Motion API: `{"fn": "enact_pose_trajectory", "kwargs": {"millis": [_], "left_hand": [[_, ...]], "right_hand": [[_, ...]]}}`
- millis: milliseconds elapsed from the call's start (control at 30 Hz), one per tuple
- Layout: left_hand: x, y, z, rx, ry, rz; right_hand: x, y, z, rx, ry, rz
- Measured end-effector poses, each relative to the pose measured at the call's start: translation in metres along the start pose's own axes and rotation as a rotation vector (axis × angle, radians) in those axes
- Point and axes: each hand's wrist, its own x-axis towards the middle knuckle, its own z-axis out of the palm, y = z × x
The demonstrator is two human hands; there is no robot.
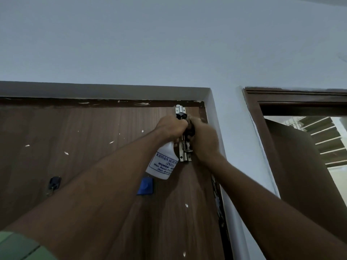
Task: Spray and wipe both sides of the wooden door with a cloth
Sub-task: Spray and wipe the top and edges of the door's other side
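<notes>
One side of the wooden door (105, 139) faced us, shut in its frame; both hands worked near its top right corner. The left hand (171, 128) clutched the spray bottle (164, 164); the right hand (203, 141) pressed a dark cloth (190, 131) around the latch (185, 149). Most wiping, I judged, remained, the far side included.

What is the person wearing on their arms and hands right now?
Both forearms are bare, with no gloves, watch or rings visible on the left hand or right hand. A green short sleeve shows on the left upper arm; the right sleeve is out of view.
</notes>
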Motion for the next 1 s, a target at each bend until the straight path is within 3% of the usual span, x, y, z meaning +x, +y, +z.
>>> {"fn": "enact_pose_trajectory", "kwargs": {"millis": [100, 267, 367, 500, 600, 700, 867, 1000], "left_hand": [[-0.004, -0.005, -0.004, 0.025, 0.007, 0.01], [-0.001, -0.003, -0.007, 0.055, 0.006, 0.004], [-0.004, -0.004, -0.007, 0.051, -0.005, 0.002], [-0.011, -0.007, -0.01, 0.064, -0.027, 0.006], [-0.012, -0.006, -0.009, 0.087, -0.037, 0.005], [-0.014, -0.002, -0.009, 0.082, -0.023, -0.011], [-0.027, -0.007, -0.018, 0.117, 0.035, -0.05], [-0.035, -0.018, -0.034, 0.205, 0.084, -0.106]], "right_hand": [[-0.012, 0.006, -0.002, -0.051, 0.001, -0.038], [0.069, 0.014, 0.001, -0.035, -0.136, 0.046], [0.042, 0.012, 0.001, 0.045, -0.076, 0.113], [-0.023, 0.015, -0.005, 0.03, -0.065, 0.056], [0.009, 0.015, -0.01, -0.012, -0.109, 0.055], [0.039, 0.005, -0.009, 0.056, -0.122, 0.139], [0.013, 0.006, -0.009, 0.135, -0.138, 0.189], [0.056, 0.009, -0.026, 0.145, -0.168, 0.393]]}}
